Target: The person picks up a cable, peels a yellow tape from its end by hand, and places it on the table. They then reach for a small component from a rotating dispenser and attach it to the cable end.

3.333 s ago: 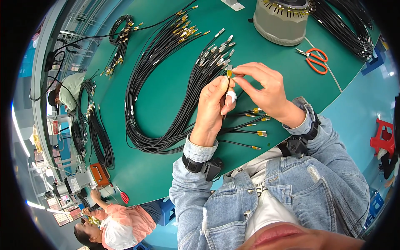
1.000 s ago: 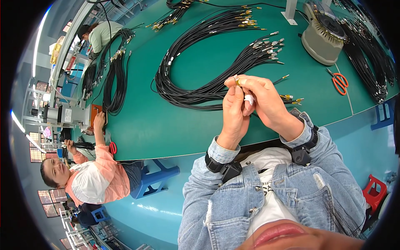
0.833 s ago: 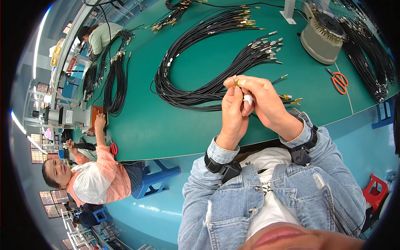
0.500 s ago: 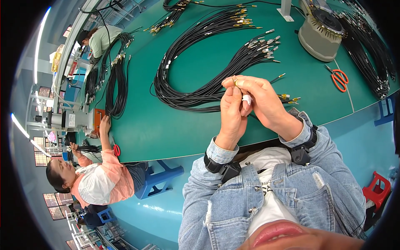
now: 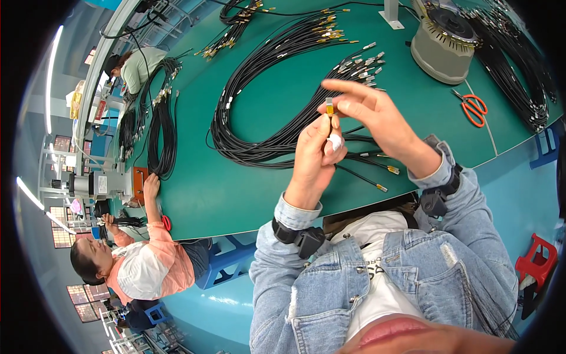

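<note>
My left hand (image 5: 314, 154) is closed around a black cable just below its end. The cable's connector (image 5: 329, 107), yellow below and silver above, points up out of my fingertips. A small white piece (image 5: 335, 142) shows at the fingers of that hand; I cannot tell whether it is wrapped on a finger or held. My right hand (image 5: 377, 115) is open beside the connector, its index finger stretched out above and its thumb close to the connector's right side. Behind both hands, a looped bundle of black cables (image 5: 227, 118) with silver and yellow ends lies on the green table (image 5: 277, 97).
Orange-handled scissors (image 5: 473, 110) lie right of my hands, near a round grey machine (image 5: 443, 53). More black cables (image 5: 513, 82) lie at far right. A co-worker (image 5: 138, 262) sits at left; another person (image 5: 138, 68) is farther back. A red stool (image 5: 536, 259) stands at lower right.
My right hand has loosened from the pinch with the left and its index finger has straightened. The yellow and silver connector now shows above my left fingertips. My left hand has shifted slightly left.
</note>
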Motion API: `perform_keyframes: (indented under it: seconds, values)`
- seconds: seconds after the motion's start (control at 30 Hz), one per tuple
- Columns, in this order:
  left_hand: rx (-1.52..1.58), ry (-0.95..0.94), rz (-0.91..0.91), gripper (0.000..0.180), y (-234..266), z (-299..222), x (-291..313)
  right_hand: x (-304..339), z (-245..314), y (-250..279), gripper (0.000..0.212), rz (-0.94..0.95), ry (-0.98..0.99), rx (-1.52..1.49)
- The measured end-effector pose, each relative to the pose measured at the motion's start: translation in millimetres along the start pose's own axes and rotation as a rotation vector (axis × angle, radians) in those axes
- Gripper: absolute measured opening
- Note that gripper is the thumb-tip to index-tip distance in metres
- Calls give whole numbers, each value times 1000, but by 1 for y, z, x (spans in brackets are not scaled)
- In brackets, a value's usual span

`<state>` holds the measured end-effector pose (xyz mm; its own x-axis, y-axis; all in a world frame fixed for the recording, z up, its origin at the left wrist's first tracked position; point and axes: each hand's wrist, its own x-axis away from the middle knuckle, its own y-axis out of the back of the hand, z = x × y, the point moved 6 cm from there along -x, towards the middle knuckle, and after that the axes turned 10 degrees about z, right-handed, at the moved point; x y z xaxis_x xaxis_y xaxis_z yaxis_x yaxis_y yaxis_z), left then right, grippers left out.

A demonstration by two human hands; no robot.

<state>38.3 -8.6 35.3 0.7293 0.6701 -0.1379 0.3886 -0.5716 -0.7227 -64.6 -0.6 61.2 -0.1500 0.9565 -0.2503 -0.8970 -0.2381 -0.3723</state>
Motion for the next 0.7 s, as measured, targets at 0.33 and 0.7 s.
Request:
perform_keyframes:
  seconds: [0.33,0.7]
  values:
    - [-340,346,-58,17,-2,-8,-28,-13,11,47,18,152,-39,282]
    - [-1425,-279,-168,10,4,-17,-47,-10,-3,69,19,-22,-187,148]
